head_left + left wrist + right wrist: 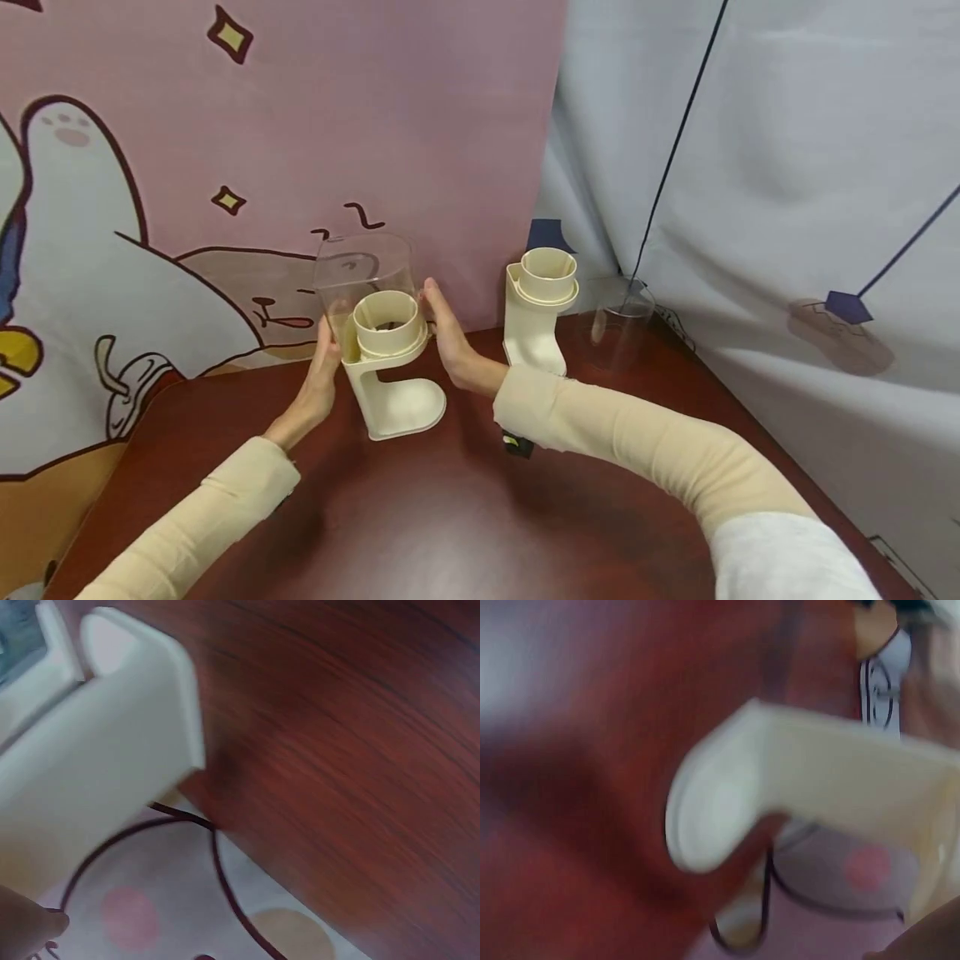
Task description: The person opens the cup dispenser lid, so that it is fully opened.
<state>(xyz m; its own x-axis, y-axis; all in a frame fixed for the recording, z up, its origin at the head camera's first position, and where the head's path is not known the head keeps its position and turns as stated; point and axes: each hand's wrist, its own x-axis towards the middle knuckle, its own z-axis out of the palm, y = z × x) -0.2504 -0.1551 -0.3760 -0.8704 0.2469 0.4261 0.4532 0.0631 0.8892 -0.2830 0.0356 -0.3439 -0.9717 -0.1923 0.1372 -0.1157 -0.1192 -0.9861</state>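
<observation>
In the head view, a cream stand point(405, 408) with a round collar at its top and a rounded foot is between both hands. A clear plastic container point(360, 258) rises behind the collar; whether the two are joined I cannot tell. My left hand point(318, 383) holds the left side, and its fingertip point(37, 926) shows low in the left wrist view. From the right, my right hand point(459, 354) grips near the collar, thumb side up. Both hands' far fingers are partly hidden. The stand point(832, 772) appears blurred and tilted in the right wrist view.
A second cream stand point(528, 329) of the same shape stands at the back right, beside another clear container point(618, 329). A small dark object point(517, 444) is under the right sleeve. Printed cloth point(450, 125) and pale cloth point(787, 167) border the brown table point(420, 517).
</observation>
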